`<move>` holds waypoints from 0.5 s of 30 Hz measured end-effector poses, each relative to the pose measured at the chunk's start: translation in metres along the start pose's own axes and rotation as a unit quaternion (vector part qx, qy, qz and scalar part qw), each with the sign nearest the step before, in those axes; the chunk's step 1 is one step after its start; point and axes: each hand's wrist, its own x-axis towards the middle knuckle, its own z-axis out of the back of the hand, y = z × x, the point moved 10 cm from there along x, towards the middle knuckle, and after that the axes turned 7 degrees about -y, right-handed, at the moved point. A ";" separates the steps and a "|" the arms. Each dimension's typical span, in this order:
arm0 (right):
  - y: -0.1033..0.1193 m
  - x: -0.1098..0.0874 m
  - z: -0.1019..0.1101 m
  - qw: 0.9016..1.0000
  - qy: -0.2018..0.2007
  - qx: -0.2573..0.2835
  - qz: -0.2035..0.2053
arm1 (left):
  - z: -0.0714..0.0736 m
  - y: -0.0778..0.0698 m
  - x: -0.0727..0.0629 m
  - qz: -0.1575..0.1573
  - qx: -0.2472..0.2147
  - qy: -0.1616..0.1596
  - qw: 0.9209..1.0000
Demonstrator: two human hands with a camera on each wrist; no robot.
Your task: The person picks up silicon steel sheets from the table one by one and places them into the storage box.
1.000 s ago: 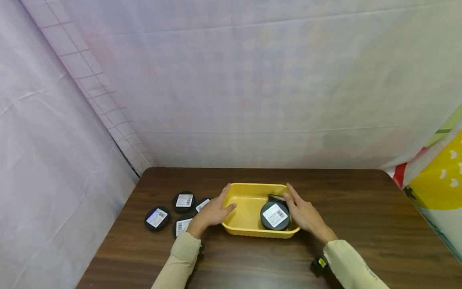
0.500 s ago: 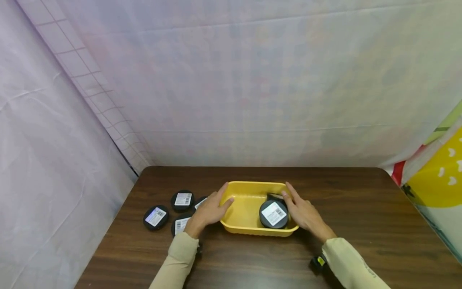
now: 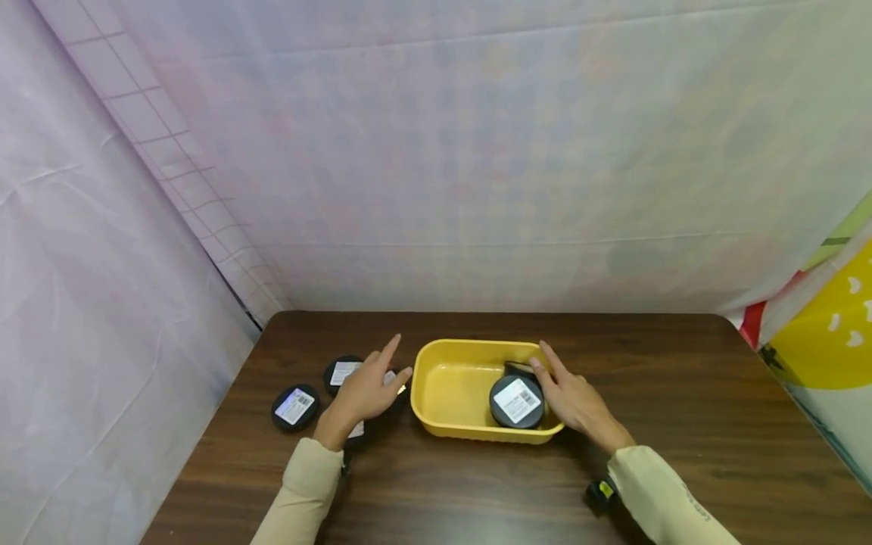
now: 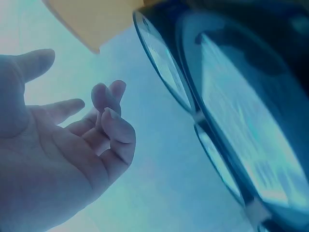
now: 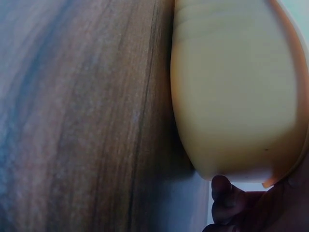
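The right grip point(image 3: 575, 399) is closed on the right end of a yellow tub point(image 3: 446, 397), thumb inside the rim and fingers outside; the index finger lies along the rim, pointing to the surface's back edge. In the right wrist view, fingertips point(image 5: 222, 186) bend in beside the tub's outer wall. The right forearm slants in from the front.

The left grip point(image 3: 364, 390) is apart and holds nothing. One finger reaches straight toward the back edge, the thumb spreads toward the tub, and the left wrist view shows other fingers loosely bent, with a gap between them and the discs.

The tub stands upright near the middle of the surface point(image 3: 671, 401), toward the back edge. Inside, at its right end, sits a black disc point(image 3: 516, 403) with a white label, a second dark item point(image 3: 519, 369) just behind it.

Toward the surface's back left corner lie four labelled black discs point(image 3: 295, 408): one beside the left edge, three partly hidden by the left grip and wrist. Pale sleeves point(image 3: 300, 481) cover both forearms. A white curtain point(image 3: 477, 174) hangs beyond the back edge.
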 end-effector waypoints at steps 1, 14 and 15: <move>0.000 0.000 0.000 1.000 0.000 0.001 0.000 | 0.002 0.001 -0.002 -0.001 0.006 -0.002 1.000; -0.002 0.000 -0.002 1.000 0.002 0.007 -0.004 | 0.017 0.017 -0.026 -0.032 0.075 -0.044 0.996; -0.002 0.000 -0.002 1.000 0.002 0.008 -0.004 | 0.017 0.019 -0.028 -0.034 0.081 -0.048 0.995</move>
